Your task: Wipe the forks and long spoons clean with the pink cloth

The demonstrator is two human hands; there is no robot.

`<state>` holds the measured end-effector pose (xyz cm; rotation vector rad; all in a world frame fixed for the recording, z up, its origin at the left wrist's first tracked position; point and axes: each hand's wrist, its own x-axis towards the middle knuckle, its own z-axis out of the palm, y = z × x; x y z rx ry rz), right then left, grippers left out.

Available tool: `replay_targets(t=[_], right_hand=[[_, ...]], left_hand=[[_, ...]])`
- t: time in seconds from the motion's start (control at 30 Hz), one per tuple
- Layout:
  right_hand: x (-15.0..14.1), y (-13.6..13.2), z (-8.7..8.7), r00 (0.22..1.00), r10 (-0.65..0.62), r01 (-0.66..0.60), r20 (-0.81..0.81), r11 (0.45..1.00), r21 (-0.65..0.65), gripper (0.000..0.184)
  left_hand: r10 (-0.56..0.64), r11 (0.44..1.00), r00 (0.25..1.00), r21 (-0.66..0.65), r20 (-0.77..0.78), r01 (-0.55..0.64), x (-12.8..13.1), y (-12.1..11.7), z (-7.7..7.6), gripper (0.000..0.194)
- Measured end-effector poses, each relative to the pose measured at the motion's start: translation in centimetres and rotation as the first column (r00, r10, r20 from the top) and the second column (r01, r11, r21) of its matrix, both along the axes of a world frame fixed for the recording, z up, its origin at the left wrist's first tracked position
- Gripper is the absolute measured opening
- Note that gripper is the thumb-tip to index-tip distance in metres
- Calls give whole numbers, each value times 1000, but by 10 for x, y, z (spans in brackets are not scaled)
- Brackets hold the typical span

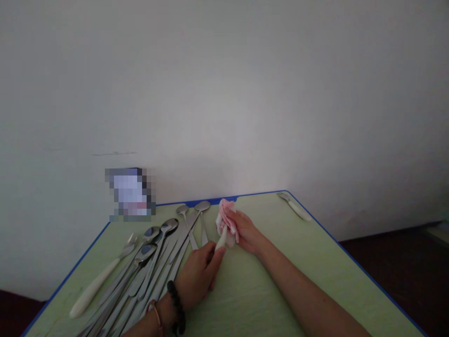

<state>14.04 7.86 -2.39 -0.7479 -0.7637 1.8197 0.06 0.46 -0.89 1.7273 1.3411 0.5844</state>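
Note:
My left hand (201, 271), with a dark beaded bracelet at its wrist, is closed round the pale handle (221, 239) of a piece of cutlery. The head of that piece is hidden inside a pink and white cloth (226, 217), so I cannot tell its kind. Bunching the cloth around it is my right hand (245, 229), with the fingers closed. Left of my hands lies a spread of metal spoons (170, 225) and other long cutlery, partly under my left forearm. A white-handled fork (101, 278) rests at the outer left of this spread.
Another white-handled fork (296, 208) lies near the far right corner of the green, blue-edged table (259, 299). A phone-like device (129, 192), blurred out, leans at the back left. A pale wall (224, 103) stands right behind the table.

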Motion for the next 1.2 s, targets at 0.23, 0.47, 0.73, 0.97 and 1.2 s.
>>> replay_targets(t=[0.23, 0.47, 0.73, 0.97, 1.2], right_hand=[[2, -6, 7, 996, 93, -94, 12, 995, 40, 30], [2, -6, 8, 993, 105, -104, -53, 994, 23, 26], [1, -2, 3, 997, 61, -59, -55, 998, 32, 35], [2, -2, 4, 993, 105, -103, -48, 993, 51, 36], [1, 1, 3, 995, 59, -60, -78, 998, -19, 33]], left_hand=[[23, 999, 998, -36, 56, -21, 0, 1, -5, 35], [51, 997, 985, -67, 162, -41, -1, 0, -7, 37], [58, 997, 975, -62, 215, -46, 1, -1, -6, 35], [43, 998, 989, -45, 143, -37, -2, 0, -11, 42], [32, 996, 970, -90, 241, -11, -1, 1, -17, 34]])
